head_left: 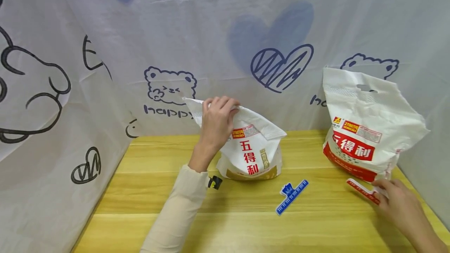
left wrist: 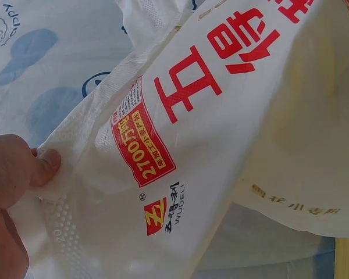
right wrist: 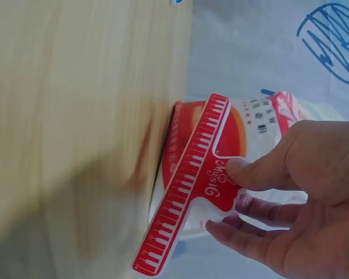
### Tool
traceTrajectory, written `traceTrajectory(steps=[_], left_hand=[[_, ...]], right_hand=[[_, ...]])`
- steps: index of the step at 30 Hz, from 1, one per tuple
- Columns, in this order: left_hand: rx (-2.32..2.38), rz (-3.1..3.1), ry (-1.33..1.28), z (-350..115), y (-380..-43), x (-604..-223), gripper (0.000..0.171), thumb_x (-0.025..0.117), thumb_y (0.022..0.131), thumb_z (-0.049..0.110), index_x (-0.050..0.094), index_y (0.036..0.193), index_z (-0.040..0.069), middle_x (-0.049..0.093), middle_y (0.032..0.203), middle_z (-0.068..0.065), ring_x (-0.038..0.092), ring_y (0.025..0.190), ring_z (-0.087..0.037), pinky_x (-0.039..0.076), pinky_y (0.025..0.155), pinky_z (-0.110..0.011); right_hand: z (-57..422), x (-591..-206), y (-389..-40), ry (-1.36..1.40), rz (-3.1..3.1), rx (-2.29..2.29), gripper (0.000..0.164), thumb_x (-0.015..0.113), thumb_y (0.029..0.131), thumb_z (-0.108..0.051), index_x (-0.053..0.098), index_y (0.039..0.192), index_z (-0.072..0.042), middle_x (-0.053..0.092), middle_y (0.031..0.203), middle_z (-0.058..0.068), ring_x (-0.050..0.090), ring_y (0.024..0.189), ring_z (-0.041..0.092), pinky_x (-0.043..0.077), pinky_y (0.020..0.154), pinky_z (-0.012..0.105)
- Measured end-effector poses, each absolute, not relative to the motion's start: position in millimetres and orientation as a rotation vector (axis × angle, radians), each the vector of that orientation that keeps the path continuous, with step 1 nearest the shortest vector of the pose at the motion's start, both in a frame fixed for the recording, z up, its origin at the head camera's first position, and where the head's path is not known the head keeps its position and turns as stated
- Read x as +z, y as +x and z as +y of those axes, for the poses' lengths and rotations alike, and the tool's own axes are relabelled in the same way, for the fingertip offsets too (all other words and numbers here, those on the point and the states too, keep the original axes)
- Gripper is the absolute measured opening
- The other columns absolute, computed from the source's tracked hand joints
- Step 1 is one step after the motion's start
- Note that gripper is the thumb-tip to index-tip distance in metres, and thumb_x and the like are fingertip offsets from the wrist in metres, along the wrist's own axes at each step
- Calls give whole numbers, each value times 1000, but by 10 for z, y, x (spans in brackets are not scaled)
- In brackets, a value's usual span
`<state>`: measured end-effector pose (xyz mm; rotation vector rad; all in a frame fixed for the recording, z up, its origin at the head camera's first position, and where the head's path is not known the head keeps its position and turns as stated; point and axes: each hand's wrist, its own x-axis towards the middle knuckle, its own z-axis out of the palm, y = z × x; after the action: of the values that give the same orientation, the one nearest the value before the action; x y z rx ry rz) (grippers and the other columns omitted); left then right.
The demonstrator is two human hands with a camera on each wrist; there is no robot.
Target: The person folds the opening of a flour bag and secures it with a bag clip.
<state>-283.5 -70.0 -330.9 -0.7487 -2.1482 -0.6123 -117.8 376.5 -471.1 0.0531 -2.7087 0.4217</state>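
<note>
My left hand point(head_left: 217, 122) grips the top edge of a white flour bag point(head_left: 242, 147) with red and gold print, which stands on the table. In the left wrist view the thumb point(left wrist: 48, 163) presses on the bag's point(left wrist: 209, 133) folded rim. My right hand point(head_left: 400, 204) pinches a red piano-key clip point(head_left: 362, 190) by its handle, low at the right. The right wrist view shows the clip point(right wrist: 183, 192) between thumb and fingers of the right hand point(right wrist: 302, 197). On the table between the hands lies a blue piano-key clip point(head_left: 291, 197).
A larger white and red flour bag point(head_left: 369, 128) stands at the right, just behind the right hand. The yellow wood-grain table point(head_left: 246, 225) ends at printed white cloth point(head_left: 211, 42) behind and on both sides.
</note>
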Motion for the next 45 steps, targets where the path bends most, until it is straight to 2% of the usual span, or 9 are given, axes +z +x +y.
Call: traceTrajectory(steps=[8,20,30,34,40,45], left_hand=[[-577,-2144,-746,-698,-2826,-3312,12,72,95,8,71,106,11,70,104,-2,61,97,-22,36,107,-50],[-558,-2121,-738,-726,-2811,-3313,12,73,94,8,72,105,12,71,104,-2,61,97,-22,36,107,-50],[-560,-2155,-725,-742,-2794,-3360,12,72,95,9,72,106,11,71,105,-2,61,98,-22,36,108,-49],[-554,-2151,-740,-731,-2793,-3359,11,72,95,10,73,106,11,71,105,-2,61,99,-22,36,107,-49],[-550,-2132,-743,-713,-2813,-3343,11,72,95,10,73,105,11,71,105,-1,61,99,-22,36,107,-49],[-562,-2136,-743,-704,-2804,-3338,10,72,95,9,73,105,11,71,104,-1,61,99,-22,35,108,-50]], right_hand=[[3624,-4626,-1196,88,-2657,453,27,77,76,9,63,99,6,59,99,29,58,89,49,47,70,66],[3438,-4399,-1274,93,-2620,525,30,75,80,9,64,108,4,57,107,32,56,91,52,46,68,66],[3293,-4256,-1296,82,-2510,573,28,73,83,7,67,111,5,58,106,27,56,90,44,43,70,57],[3256,-4201,-1294,78,-2500,611,30,72,86,6,67,115,5,57,108,28,55,92,47,42,73,60],[3197,-4091,-1381,90,-2461,619,30,72,87,5,66,116,5,57,110,27,55,93,46,42,71,56],[3102,-4043,-1478,112,-2414,643,30,70,85,7,67,115,5,57,109,28,55,99,49,42,78,63]])
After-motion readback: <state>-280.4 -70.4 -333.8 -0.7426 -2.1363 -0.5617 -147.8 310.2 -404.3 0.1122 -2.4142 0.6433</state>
